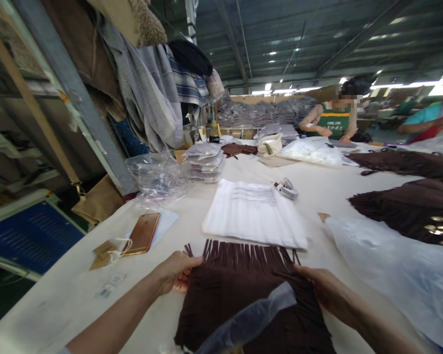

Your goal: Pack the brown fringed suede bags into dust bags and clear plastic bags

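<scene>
A dark brown fringed piece (239, 290) lies on the pale table (162, 314) in front of me, its fringe pointing away. My left hand (179, 272) grips its upper left edge between thumb and curled fingers. At the opposite upper corner, my right hand (313, 280) pinches the edge, with the fingers partly hidden beneath it. A strip of clear plastic (251, 317) lies diagonally over the brown piece. Just beyond the fringe sits a stack of white plastic bags (254, 214), with a small ringed item (287, 188) at its far right corner.
A phone (143, 234) and cardboard tags (102, 254) lie at left. Crumpled plastic (157, 177) and wrapped packets (204, 162) are behind them. More brown fringed pieces (409, 206) and clear plastic (384, 260) are at right. A person in a green apron (332, 120) works across the table.
</scene>
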`<state>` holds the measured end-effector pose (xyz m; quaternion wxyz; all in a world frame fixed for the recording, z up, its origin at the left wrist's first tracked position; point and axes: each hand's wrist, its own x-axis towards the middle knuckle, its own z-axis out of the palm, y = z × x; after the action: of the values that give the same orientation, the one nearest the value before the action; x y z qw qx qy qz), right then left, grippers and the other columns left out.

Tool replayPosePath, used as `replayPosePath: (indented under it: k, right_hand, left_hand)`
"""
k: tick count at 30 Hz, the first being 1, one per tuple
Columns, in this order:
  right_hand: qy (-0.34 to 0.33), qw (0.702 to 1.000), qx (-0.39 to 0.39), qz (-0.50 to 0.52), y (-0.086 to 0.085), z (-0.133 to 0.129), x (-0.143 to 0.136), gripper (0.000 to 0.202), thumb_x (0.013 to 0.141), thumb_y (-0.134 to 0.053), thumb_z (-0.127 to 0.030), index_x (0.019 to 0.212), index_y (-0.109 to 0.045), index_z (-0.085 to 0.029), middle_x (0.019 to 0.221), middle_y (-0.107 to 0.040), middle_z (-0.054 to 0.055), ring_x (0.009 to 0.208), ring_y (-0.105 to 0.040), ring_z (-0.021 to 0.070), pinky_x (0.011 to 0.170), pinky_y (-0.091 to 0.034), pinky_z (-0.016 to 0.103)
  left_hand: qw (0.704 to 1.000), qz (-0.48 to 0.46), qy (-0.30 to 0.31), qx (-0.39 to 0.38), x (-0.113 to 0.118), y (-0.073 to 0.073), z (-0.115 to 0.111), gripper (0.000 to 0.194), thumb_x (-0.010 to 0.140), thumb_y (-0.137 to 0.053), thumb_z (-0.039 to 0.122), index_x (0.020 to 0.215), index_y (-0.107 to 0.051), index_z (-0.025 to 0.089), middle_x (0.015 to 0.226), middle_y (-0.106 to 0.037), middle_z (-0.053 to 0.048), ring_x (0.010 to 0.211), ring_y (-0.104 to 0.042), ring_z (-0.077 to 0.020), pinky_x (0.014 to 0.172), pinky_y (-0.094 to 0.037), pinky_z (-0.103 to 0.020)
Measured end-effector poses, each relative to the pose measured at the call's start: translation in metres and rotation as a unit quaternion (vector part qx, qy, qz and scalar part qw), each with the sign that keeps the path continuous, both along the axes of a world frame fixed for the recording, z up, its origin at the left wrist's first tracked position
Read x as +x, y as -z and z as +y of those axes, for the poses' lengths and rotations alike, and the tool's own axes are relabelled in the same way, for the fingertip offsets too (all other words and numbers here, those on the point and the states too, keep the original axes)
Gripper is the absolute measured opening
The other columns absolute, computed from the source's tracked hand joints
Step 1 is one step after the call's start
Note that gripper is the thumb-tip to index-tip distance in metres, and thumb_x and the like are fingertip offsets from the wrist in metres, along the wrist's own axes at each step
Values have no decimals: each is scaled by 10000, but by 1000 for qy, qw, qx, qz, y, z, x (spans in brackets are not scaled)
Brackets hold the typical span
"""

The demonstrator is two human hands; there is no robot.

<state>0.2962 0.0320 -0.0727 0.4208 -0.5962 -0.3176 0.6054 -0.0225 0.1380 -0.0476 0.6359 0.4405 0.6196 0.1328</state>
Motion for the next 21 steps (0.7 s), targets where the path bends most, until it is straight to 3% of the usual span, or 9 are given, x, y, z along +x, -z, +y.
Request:
replayPosePath:
  k: [3,6,10,14,17,21]
  right_hand:
    - [-16,986,-54,160,-8,1,-1,219,755,-610,-327,788,-685,-125,799,-722,93,814,-677,221,844,-489,333]
    - [-26,977,-64,203,-9,4,1,199,773,-602,-292,835,-683,-121,822,-727,86,831,-677,211,887,-470,333]
    - [-99,963,-33,249,-4,16,5,240,794,-586,-268,989,-646,-143,932,-714,79,902,-660,207,920,-445,360]
    - [-163,937,4,309,-1,33,5,353,770,-602,-262,1104,-585,-150,1019,-683,90,1000,-620,213,957,-402,382]
    - [-200,924,-20,326,2,47,4,459,705,-659,-284,1128,-563,-136,1010,-679,108,1004,-615,232,937,-416,389]
    - [-258,893,-36,367,7,65,-1,581,647,-706,-262,1186,-524,-146,1049,-662,124,1024,-599,263,929,-423,418]
  left_hand:
    - [997,14,55,-45,2,3,7,661,324,-756,640,670,-644,87,528,-632,-67,463,-567,-162,439,-444,-253]
    - [988,-103,68,-94,6,7,13,596,374,-818,511,778,-675,97,680,-695,-69,615,-632,-172,603,-511,-257]
    - [946,-246,156,-144,18,14,24,485,518,-803,432,823,-678,75,807,-709,-90,797,-651,-176,810,-483,-251]
    - [916,-284,227,-169,32,23,38,464,499,-809,420,798,-673,92,784,-707,-89,785,-656,-233,770,-505,-332]
    - [905,-288,247,-191,44,31,48,453,450,-825,365,781,-673,95,721,-701,-72,754,-659,-260,749,-513,-366]
    - [879,-326,269,-222,65,46,54,497,476,-804,252,919,-654,81,759,-696,-67,786,-651,-248,791,-494,-368]
